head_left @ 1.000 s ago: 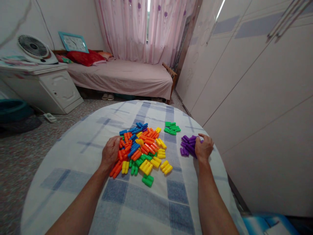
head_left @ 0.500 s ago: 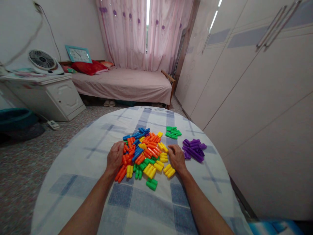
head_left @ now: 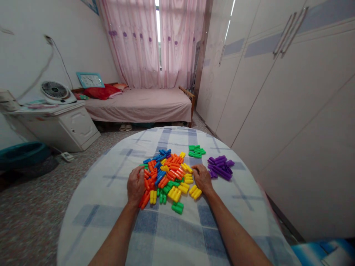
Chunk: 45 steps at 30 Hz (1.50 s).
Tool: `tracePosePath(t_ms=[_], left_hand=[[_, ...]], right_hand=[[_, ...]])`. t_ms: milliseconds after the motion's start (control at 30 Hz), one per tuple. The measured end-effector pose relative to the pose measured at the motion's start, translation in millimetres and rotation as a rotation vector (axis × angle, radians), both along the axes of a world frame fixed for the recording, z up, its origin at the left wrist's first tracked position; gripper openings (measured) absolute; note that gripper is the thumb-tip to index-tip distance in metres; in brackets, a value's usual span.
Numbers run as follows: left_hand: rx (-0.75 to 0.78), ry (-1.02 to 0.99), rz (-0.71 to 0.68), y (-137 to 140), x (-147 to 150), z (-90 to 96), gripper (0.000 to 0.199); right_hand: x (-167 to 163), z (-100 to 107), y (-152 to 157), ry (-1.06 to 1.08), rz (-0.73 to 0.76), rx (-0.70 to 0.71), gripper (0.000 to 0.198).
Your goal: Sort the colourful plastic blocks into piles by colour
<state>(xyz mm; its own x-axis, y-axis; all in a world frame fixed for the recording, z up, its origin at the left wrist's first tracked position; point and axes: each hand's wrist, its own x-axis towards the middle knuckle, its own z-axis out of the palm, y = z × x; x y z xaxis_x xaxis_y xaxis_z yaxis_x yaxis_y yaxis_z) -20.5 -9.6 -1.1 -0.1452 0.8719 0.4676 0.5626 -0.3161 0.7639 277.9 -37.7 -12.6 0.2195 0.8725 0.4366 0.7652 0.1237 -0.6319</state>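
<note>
A mixed pile of plastic tube-shaped building pieces in orange (head_left: pixel 175 174), yellow (head_left: pixel 174 194), blue (head_left: pixel 160 178) and green (head_left: pixel 163 196) lies mid-table. Against its left edge rests my left hand (head_left: pixel 135 186), cupped beside the orange pieces, its fingers loosely bent and holding nothing I can see. On the opposite side my right hand (head_left: pixel 202 178) lies loosely curved by the yellow pieces, also with nothing visible in it. Just beyond that hand sits a group of purple pieces (head_left: pixel 221 167). Farther back lies a small group of green pieces (head_left: pixel 196 152).
A checked cloth covers the round table (head_left: pixel 94 229). Behind it stands a bed (head_left: pixel 138 105), with tall wardrobes (head_left: pixel 291 129) along the right. To the left are a white cabinet (head_left: pixel 73 127) with a fan (head_left: pixel 56 91) on it, and a teal bin (head_left: pixel 24 153).
The camera view has tilted up and shifted slightly left. Both hands stay at the sides of the pile, and the pieces keep the same arrangement.
</note>
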Motion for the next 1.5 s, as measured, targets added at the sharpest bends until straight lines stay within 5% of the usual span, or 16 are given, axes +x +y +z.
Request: tracePosePath(t_ms=[367, 667, 967, 1500], left_hand=[[0.169, 0.201, -0.033, -12, 9, 8.0, 0.032], [0.288, 0.383, -0.202, -28, 35, 26.1, 0.024], [0.182, 0.675, -0.436, -45, 51, 41.8, 0.030], [0.136, 0.575, -0.519, -37, 36, 40.5, 0.029]], right_hand=[[1, 0, 1, 0.021, 0.019, 0.013, 0.021], [1, -2, 1, 0.035, 0.003, 0.003, 0.022], [0, 0, 0, 0.028, 0.011, 0.001, 0.023], [-1, 4, -2, 0.024, 0.015, -0.012, 0.022]])
